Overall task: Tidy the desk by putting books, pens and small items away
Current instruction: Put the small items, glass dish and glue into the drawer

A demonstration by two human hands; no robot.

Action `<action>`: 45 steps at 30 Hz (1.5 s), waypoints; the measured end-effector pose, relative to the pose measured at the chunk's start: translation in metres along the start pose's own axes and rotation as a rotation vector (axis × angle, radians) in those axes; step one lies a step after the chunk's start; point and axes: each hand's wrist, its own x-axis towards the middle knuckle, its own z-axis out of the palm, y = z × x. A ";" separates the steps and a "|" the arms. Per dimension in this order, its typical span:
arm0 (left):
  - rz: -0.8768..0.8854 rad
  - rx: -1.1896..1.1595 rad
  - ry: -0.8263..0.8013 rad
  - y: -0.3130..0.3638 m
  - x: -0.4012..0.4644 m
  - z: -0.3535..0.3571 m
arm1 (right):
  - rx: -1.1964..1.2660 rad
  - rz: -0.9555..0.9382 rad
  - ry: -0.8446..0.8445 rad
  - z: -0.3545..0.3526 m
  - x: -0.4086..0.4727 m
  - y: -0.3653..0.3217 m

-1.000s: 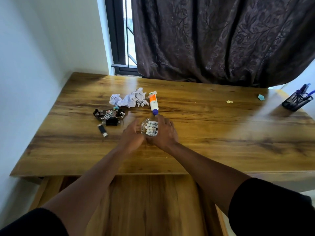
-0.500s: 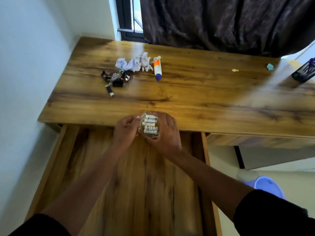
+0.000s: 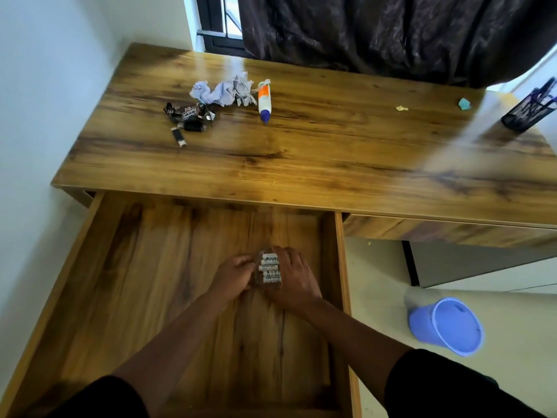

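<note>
A clear pack of white batteries (image 3: pixel 269 271) is held low inside the open wooden drawer (image 3: pixel 150 267), near its right side. My left hand (image 3: pixel 233 274) grips the pack's left edge with curled fingers. My right hand (image 3: pixel 294 280) curls round its right side. On the desk (image 3: pixel 316 152) lie a glue bottle (image 3: pixel 264 100) with an orange label and blue tip, crumpled paper (image 3: pixel 224 92), a dark snack wrapper (image 3: pixel 185 111), a small black item (image 3: pixel 194 126) and a small black-and-white stick (image 3: pixel 178 136).
A black mesh pen holder (image 3: pixel 529 108) with blue pens stands at the desk's far right. Small teal (image 3: pixel 464 104) and yellow (image 3: pixel 401 108) scraps lie near it. A blue bin (image 3: pixel 446 325) sits on the floor right of the drawer. A dark curtain (image 3: pixel 376 31) hangs behind the desk.
Both hands have carried the battery pack from the desk top, over the front edge, down into the open drawer. The view has tilted downward.
</note>
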 end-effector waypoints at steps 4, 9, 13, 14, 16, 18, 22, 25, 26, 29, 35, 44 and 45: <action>-0.036 0.045 -0.026 -0.008 0.005 0.011 | -0.013 0.036 -0.039 0.007 -0.007 0.009; -0.028 0.067 -0.024 -0.012 0.010 0.010 | -0.035 0.045 -0.070 0.007 -0.006 0.011; 0.075 0.267 0.031 -0.005 0.007 -0.001 | -0.169 0.004 -0.022 -0.004 0.000 0.000; 0.112 0.310 0.088 -0.001 0.007 -0.006 | -0.189 -0.041 0.028 -0.009 0.004 -0.006; 0.182 0.343 0.188 0.010 0.005 -0.019 | -0.173 -0.150 0.127 -0.020 0.017 -0.018; 0.266 0.326 0.248 0.027 0.005 -0.033 | -0.125 -0.251 0.210 -0.033 0.038 -0.035; 0.383 0.304 0.424 0.066 0.019 -0.080 | -0.052 -0.369 0.342 -0.061 0.099 -0.074; 0.418 0.285 0.562 0.097 0.038 -0.120 | -0.054 -0.405 0.349 -0.083 0.147 -0.103; 0.424 0.295 0.604 0.105 0.046 -0.134 | -0.051 -0.403 0.328 -0.090 0.163 -0.113; 0.445 0.338 0.700 0.127 0.070 -0.170 | -0.071 -0.363 0.222 -0.106 0.211 -0.141; 0.418 0.453 0.726 0.143 0.127 -0.223 | -0.155 -0.374 0.140 -0.100 0.285 -0.180; 0.423 0.648 0.552 0.151 0.167 -0.245 | -0.405 -0.257 0.221 -0.082 0.331 -0.192; 0.419 0.664 0.540 0.152 0.169 -0.245 | -0.411 -0.258 0.225 -0.081 0.334 -0.193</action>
